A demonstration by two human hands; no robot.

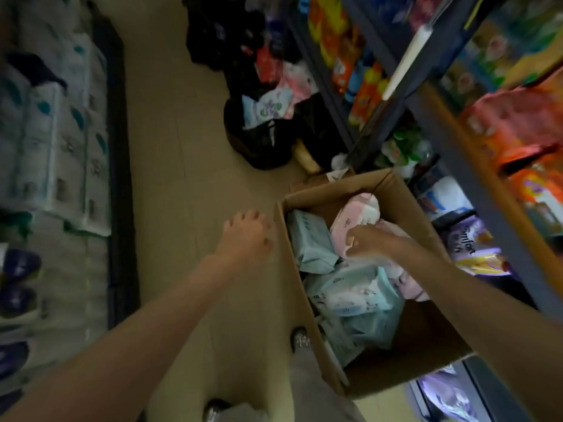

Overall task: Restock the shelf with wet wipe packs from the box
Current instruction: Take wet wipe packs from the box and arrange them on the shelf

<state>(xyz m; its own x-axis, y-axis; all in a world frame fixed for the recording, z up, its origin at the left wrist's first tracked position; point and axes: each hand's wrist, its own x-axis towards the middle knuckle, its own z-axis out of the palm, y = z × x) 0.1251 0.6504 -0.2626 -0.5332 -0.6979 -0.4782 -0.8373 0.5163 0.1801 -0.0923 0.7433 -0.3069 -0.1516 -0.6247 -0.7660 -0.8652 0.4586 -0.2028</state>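
An open cardboard box point(426, 345) stands on the floor at the lower right, holding several wet wipe packs. A pink pack point(356, 217) lies at the far end, a pale green pack point(310, 245) at the left, and a light blue pack point(353, 290) in the middle. My right hand point(374, 242) is inside the box with its fingers curled on the pink pack. My left hand point(246, 236) hovers over the floor just left of the box's rim, fingers spread and holding nothing. The shelf point(457, 166) rises at the right, just behind the box.
Black bags point(259, 138) with more packs sit on the floor beyond the box. Stacked tissue packs point(54, 147) line the left side of the aisle. Bright detergent bags point(511, 126) fill the right shelves. My feet point(300, 339) stand beside the box.
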